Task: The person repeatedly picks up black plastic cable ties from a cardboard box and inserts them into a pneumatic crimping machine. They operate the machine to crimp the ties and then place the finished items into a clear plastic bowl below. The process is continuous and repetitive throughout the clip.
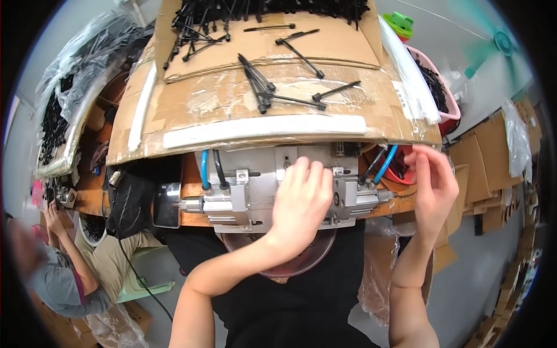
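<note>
Over the middle of the metal fixture [261,180], between the left pneumatic cylinder [226,206] and the right pneumatic cylinder [354,197]: left hand [304,200], with back upward and fingers folded close together, pointing away from the body. Partly closed, but with fingertips and palm hidden; impossible to tell whether grasping a part or merely resting on the plate.

Right of the fixture, raised beside the cardboard edge and near a red bowl [406,178] of black parts: right hand [435,182], with fingers half curled and thumb bent toward them, loosely rounded rather than clenched. Too unclear at the fingertips to tell whether pinching anything small.

Ahead, on the taped cardboard ledge [203,110]: long black bolt-shaped parts [300,58] with cylindrical heads, scattered singly and in small crossing groups, with a dense pile of the same kind at the far end. Along the near edge of the ledge, a white foam strip [264,131].

Into the cylinders, blue air tubes [205,169] and black ones. Below the fixture, toward the lap, a translucent bowl [316,261]. Beyond the right hand, a pink basket [456,104] holding more black parts.
</note>
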Demonstrator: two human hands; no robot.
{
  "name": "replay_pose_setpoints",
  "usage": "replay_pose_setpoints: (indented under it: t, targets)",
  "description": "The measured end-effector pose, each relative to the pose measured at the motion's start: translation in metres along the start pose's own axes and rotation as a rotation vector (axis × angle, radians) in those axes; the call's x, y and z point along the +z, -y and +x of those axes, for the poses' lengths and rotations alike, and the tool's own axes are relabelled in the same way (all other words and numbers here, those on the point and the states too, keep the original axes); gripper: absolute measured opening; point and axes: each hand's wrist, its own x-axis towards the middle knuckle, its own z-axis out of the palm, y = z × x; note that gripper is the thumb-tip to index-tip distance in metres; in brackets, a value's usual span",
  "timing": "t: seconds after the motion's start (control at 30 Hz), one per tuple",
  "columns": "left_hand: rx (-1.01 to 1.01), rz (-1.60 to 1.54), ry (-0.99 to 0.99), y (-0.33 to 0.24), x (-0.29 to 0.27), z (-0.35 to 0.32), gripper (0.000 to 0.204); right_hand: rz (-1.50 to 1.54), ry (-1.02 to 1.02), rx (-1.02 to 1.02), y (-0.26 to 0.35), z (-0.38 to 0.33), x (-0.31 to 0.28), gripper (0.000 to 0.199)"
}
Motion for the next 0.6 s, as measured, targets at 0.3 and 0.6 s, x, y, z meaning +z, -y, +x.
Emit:
replay_pose_setpoints:
  t: [0.3, 0.6]
  targets:
    - [-0.301, -0.148, -0.345, 0.121, -0.068, 0.004, 0.007, -0.539, 0.367, -0.411, -0.017, 0.125, 0.135, 0.02]
    - [-0.249, -0.249, -0.379, 0.09, -0.074, -0.041, 0.045, -0.421, 0.291, -0.366, 0.008, 0.136, 0.095, 0.026]
